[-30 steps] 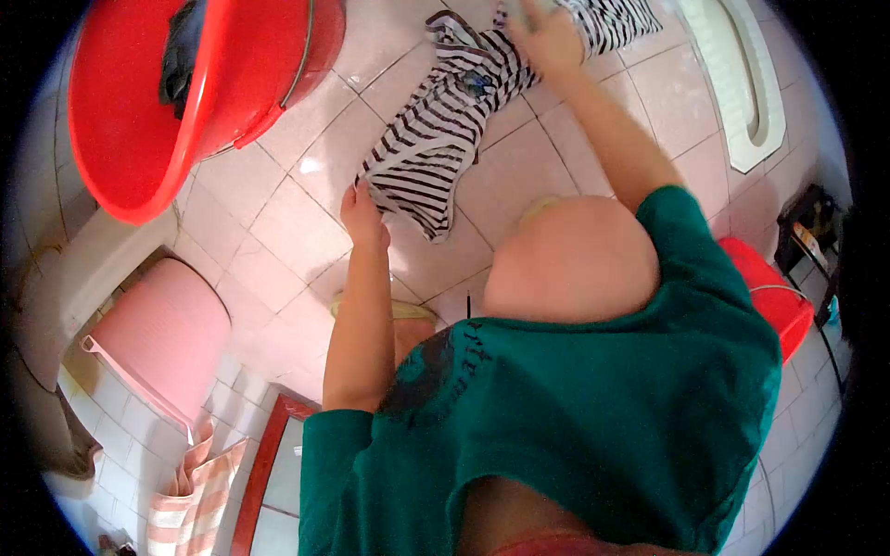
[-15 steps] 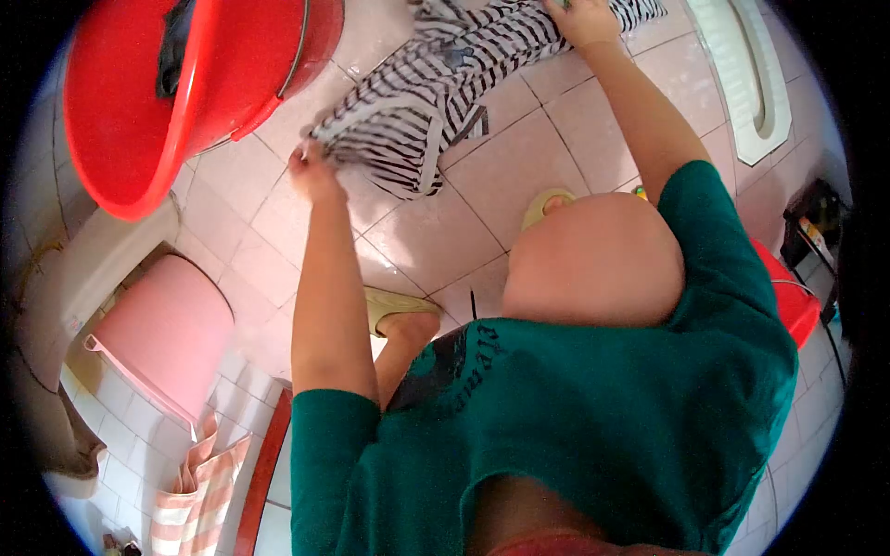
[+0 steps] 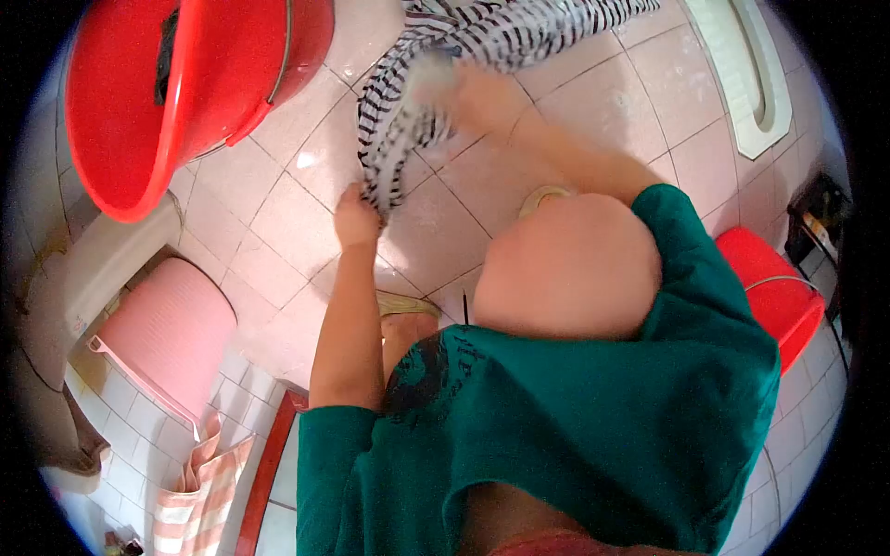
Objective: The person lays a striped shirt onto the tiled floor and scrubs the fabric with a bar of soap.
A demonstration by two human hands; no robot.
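Observation:
A black-and-white striped garment (image 3: 556,32) lies bunched and stretched out across the tiled floor. My left hand (image 3: 357,218) is closed on its near lower end and pulls that part into a narrow strip. Over the middle of the garment is my right hand (image 3: 464,97), smeared by motion. A pale, blurred shape (image 3: 428,79) shows at its fingers; I cannot make out what it is. The fingers seem closed around something.
A large red tub (image 3: 125,120) stands at the upper left, with a dark item inside. Below it is a pink bucket (image 3: 171,334). A white floor fixture (image 3: 756,93) sits at the upper right, and another red bucket (image 3: 769,296) behind my right side. A striped cloth (image 3: 204,486) hangs lower left.
My right hand has moved from the far right end of the garment left and nearer, to its middle. My left hand has shifted right and nearer, and the garment's near end has narrowed.

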